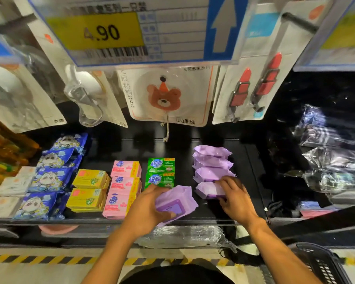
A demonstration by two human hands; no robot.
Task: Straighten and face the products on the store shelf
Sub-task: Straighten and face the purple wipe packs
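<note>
A black store shelf (172, 148) holds rows of packs. My left hand (150, 208) grips a purple wipes pack (178, 201), lid side up, lifted just above the shelf's front. My right hand (234, 197) rests with curled fingers on the front pack (208, 190) of a row of purple wipes packs (212, 162) that runs to the back. To the left stand green soap packs (161, 173), pink soap packs (124, 187), yellow soap packs (90, 189) and blue bags (49, 179).
Hook packages (168, 95) and a large price tag (119, 31) hang from pegs above the shelf. Clear plastic-wrapped goods (328, 160) fill the right side. White boxes (12, 187) lie at far left. A black basket (318, 263) stands on the floor at lower right.
</note>
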